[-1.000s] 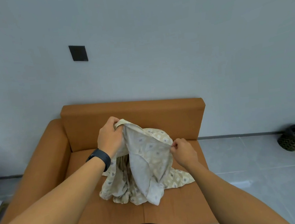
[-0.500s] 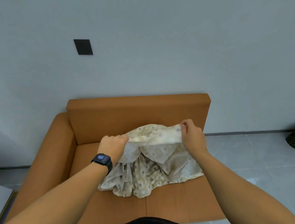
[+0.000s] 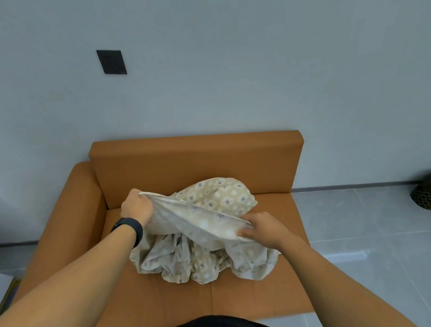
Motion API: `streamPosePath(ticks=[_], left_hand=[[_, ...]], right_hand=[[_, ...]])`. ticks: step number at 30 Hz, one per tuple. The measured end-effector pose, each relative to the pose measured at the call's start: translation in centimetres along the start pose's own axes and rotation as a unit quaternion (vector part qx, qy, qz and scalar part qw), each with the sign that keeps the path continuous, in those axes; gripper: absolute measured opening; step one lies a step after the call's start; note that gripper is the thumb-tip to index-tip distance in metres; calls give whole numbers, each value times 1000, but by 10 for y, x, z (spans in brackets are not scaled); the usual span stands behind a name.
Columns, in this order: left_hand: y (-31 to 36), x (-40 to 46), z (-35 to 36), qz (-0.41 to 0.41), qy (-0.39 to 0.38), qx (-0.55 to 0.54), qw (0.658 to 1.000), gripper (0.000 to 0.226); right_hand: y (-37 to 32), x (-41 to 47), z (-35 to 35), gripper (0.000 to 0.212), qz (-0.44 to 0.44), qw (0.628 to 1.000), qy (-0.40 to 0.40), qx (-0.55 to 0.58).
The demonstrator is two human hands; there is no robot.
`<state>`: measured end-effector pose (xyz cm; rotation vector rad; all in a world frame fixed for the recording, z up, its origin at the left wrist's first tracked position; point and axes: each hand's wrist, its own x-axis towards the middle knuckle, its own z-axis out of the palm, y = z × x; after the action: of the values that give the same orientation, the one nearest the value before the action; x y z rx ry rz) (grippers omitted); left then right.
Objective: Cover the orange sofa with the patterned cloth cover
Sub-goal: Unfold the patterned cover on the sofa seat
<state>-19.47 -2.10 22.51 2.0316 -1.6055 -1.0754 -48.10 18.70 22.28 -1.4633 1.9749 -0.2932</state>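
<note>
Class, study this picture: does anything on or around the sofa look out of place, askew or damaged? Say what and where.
Only the cloth cover: it lies bunched in a crumpled heap on the seat of the sofa, not spread. The left hand and right hand grip one edge, stretched between them. No tear or stain shows.

Cover [image 3: 203,245] bunched on sofa [image 3: 169,297] seat; wall [image 3: 226,58] behind

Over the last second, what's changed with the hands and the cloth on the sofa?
The right hand has dropped from up near the backrest to lower and nearer, pulling the held edge into a slanted line. The left hand kept its grip, held higher. More patterned face of the cloth cover shows behind. The rest stays bunched on the orange sofa.
</note>
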Motion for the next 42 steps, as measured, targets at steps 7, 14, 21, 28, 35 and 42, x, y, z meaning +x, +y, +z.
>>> streamPosePath(ticks=[7,14,21,28,35,42], left_hand=[[0,-8,-3,11,54,-27,998,27],[47,-17,-10,31,14,-290,956,53],[76,-26,-17,15,-168,-513,842,41],[83,-37,-19,96,-129,-380,911,38],[71,-48,-64,169,-292,-294,894,38],[40,-47,-134,225,-262,-214,914,28]], right_hand=[[47,-4,7,19,240,959,45,-143],[5,7,45,18,233,970,-29,-64],[-72,-6,-7,41,59,968,-23,244],[-136,13,-73,30,-71,975,-122,174],[-190,68,-96,57,-237,971,-31,-29],[-249,112,-5,44,-173,928,-270,-190]])
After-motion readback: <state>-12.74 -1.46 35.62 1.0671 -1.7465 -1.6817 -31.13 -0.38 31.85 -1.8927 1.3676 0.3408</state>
